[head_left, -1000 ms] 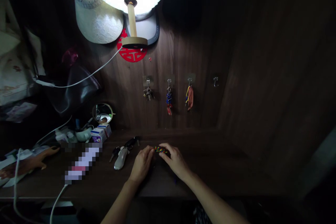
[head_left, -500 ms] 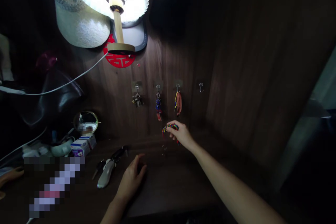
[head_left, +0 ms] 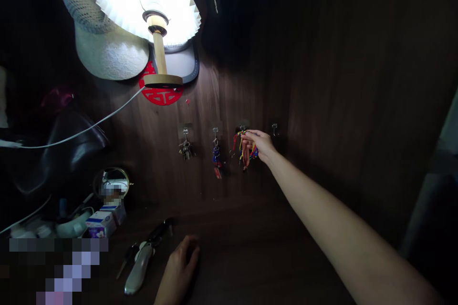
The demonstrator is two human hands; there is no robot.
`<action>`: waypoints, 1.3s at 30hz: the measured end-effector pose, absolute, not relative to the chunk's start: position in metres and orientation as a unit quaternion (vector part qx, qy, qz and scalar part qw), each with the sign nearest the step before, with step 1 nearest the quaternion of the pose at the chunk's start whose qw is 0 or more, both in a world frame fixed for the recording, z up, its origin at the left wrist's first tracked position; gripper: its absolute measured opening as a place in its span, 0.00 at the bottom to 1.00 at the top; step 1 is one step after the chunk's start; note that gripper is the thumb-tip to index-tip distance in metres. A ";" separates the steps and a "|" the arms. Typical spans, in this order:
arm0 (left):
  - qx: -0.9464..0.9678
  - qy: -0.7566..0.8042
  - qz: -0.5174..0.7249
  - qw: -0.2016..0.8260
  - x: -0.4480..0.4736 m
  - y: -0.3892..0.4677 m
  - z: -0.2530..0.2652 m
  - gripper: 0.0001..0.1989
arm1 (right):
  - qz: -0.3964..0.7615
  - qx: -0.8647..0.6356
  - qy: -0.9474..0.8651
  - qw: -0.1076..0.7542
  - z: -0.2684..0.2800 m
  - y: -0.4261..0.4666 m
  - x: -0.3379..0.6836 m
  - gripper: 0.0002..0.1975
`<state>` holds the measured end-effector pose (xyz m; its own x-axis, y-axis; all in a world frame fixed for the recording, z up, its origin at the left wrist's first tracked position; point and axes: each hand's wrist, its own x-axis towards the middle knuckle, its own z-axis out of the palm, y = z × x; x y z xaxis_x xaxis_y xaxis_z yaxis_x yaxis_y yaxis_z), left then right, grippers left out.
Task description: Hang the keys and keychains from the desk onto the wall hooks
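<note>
My right hand [head_left: 264, 145] is raised to the wooden wall, its fingers pinching a multicoloured braided cord [head_left: 240, 133] at the third wall hook [head_left: 242, 127]. An orange strap [head_left: 245, 156] hangs from that hook, right by my fingers. Whether the cord is on the hook cannot be made out. Low down, my left hand [head_left: 179, 264] rests on the dark tabletop, fingers loosely bent, thumb apart, with nothing seen in it. Left of it lie a silver-handled object [head_left: 139, 269] and a black item with keys [head_left: 161, 230].
A key bunch [head_left: 186, 149] and a blue keychain [head_left: 216, 155] hang on hooks to the left; a bare hook [head_left: 275, 128] is on the right. Above are a lit lamp [head_left: 160, 52] and hats [head_left: 110, 52]. A round mirror [head_left: 123, 182] and small boxes [head_left: 102, 224] stand at left.
My right hand has lifted the braided cord from above the tabletop up to the third hook. My left hand stays on the table; the whole view has shifted slightly.
</note>
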<state>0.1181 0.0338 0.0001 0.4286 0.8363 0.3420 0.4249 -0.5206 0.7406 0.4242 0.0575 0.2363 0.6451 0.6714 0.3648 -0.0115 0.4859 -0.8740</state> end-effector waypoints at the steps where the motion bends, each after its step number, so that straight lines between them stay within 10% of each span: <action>1: 0.795 0.397 0.357 0.287 0.118 0.034 0.000 0.12 | 0.218 -0.454 -0.354 0.788 0.241 0.061 0.427 0.02; 39: 0.808 0.401 0.350 0.251 0.119 0.033 0.008 0.11 | 0.347 -0.510 -0.260 0.743 0.048 0.017 0.408 0.07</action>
<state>0.1189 0.0326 0.0078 0.4334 0.8246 0.3635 0.4729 -0.5515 0.6872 0.4083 0.0173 0.0485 0.6236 0.7810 0.0328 -0.2493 0.2385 -0.9386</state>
